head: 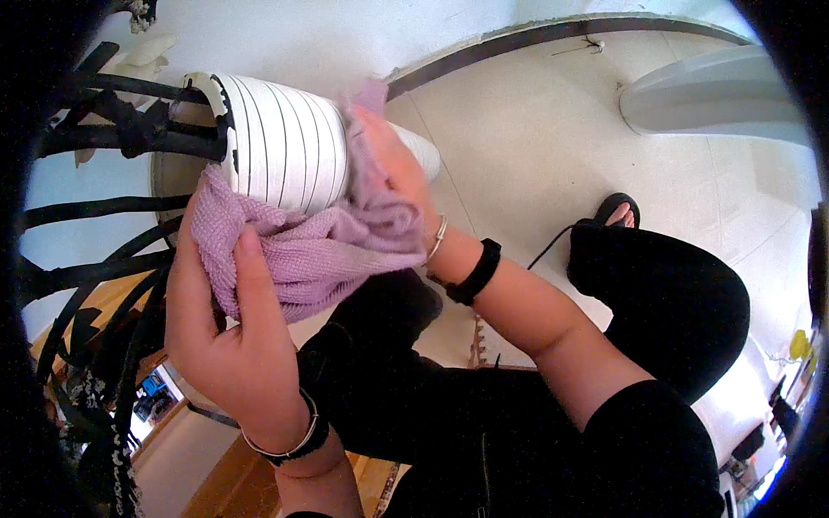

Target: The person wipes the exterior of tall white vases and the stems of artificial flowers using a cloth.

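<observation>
A white ribbed vase point(285, 139) with thin dark lines lies on its side in view, its chipped rim towards the left. Dark stems point(175, 139) run out of its mouth. A lilac textured cloth point(311, 252) hangs along the vase's near side. My left hand point(236, 311) pinches the cloth between thumb and fingers beside the rim. My right hand point(395, 168), slightly blurred, presses another part of the same cloth against the vase's narrower end. The fingertips of my right hand are partly hidden by the cloth.
A pale wall point(311, 39) with a dark skirting strip point(492, 48) stands behind the vase. A rounded grey-white object point(706, 97) rests on the tiled floor point(518, 149) at upper right. More dark branches point(97, 269) spread at left. My sandalled foot point(620, 213) is at right.
</observation>
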`<act>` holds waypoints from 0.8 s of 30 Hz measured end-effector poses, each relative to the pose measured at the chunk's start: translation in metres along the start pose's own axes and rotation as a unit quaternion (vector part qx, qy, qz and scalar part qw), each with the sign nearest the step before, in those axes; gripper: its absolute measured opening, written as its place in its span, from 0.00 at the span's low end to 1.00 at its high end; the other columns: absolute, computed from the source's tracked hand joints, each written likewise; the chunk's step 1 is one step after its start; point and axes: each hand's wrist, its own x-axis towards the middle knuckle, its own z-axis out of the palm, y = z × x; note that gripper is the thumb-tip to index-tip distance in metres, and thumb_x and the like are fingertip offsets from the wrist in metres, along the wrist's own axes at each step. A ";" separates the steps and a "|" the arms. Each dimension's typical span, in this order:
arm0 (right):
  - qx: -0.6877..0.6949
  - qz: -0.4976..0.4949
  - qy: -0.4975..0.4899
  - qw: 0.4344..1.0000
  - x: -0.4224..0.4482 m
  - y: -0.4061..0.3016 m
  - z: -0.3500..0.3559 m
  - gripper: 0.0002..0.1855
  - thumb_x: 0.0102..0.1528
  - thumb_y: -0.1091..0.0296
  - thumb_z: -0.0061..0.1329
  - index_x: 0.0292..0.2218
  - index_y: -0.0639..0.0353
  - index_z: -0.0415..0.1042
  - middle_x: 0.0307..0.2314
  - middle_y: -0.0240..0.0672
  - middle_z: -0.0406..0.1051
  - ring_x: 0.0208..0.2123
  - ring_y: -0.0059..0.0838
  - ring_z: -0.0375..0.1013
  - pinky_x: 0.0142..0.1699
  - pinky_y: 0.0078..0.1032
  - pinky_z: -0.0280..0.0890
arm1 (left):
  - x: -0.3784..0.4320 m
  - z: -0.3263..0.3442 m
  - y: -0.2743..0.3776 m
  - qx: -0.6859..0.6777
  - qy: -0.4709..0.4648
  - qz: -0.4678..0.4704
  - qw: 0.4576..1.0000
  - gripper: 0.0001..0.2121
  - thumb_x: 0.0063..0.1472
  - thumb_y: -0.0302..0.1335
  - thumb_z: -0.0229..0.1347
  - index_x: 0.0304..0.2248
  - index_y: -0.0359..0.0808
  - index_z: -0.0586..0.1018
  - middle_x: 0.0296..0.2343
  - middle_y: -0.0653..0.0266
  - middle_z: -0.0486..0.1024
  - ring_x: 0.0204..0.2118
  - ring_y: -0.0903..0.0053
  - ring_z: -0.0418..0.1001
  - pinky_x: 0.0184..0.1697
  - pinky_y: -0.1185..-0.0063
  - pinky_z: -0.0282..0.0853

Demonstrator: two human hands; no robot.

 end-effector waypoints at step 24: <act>0.079 -0.162 0.031 0.983 -0.003 -0.125 -0.054 0.23 0.52 0.73 0.38 0.51 0.63 0.57 0.50 0.44 0.57 0.53 0.40 0.56 0.56 0.27 0.49 | -0.029 0.000 -0.032 -0.085 0.125 0.296 0.943 0.24 0.44 0.13 0.48 0.45 0.35 0.70 0.43 0.50 0.66 0.43 0.59 0.66 0.46 0.74 0.62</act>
